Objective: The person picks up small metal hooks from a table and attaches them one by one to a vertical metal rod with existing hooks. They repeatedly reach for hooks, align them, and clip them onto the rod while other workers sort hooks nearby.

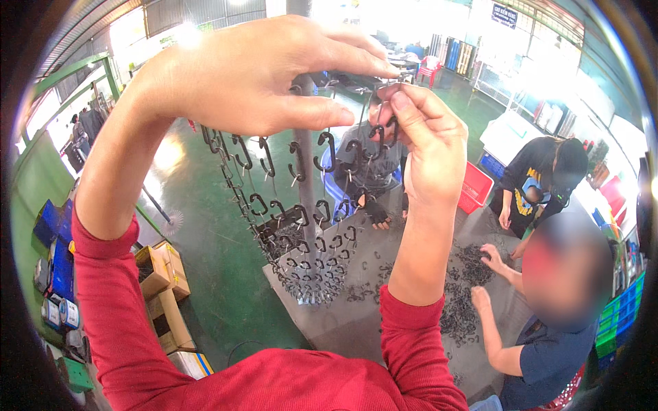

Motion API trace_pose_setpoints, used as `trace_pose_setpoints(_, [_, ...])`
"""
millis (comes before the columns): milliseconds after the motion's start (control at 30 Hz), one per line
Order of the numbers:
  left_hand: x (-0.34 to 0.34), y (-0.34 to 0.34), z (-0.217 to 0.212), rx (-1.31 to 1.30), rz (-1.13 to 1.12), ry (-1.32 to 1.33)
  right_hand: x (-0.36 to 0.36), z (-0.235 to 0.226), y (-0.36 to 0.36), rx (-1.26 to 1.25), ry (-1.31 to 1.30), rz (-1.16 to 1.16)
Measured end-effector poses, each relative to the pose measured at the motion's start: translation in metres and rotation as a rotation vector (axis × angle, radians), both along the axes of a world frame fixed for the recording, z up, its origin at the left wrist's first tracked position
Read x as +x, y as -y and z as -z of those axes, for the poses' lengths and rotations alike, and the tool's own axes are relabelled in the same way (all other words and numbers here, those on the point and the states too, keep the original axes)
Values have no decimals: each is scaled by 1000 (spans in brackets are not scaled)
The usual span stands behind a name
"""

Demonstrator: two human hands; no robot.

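While both forearms are raised above the table, the left hand stands partly open, its thumb held well apart from the extended fingers. No item is visible in its grasp; contact with the wire beside it cannot be confirmed. The right hand is closed in a pinch, thumb against bent fingers, apparently on a small dark piece largely hidden by the fingertips. A fingertip grip probably suits such slender stock and leaves adjacent items undisturbed.

The black hooks hang below the hands on wire strands, in tiers that appear to encircle a grey pole. The spacing seems intended to keep each hook clear of its neighbour and prevent tangling. The hand height is presumably set by the level of the upper tier.

Loose black parts lie spread on the table at the right, likely for easy picking by a co-worker in a navy shirt, whose hands are at the pile. Another person's gloved hand is near the table's far side.
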State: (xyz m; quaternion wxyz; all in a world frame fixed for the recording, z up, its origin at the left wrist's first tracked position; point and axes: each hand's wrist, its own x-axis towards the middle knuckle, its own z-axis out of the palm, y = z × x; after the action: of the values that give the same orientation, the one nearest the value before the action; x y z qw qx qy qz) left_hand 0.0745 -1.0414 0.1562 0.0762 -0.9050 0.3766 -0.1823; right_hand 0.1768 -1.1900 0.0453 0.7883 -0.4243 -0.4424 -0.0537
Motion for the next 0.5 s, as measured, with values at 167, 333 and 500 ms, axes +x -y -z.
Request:
trace_pose_setpoints(167, [0,5,2,17,4,38,2,5,16,84,-42,100])
trace_pose_setpoints(333, [5,8,8,-13,-75,116,31,15,60,-90,-116,532])
trace_pose_setpoints(500, [4,10,8,-91,-98,262,44,29,90,-976,-6,1312])
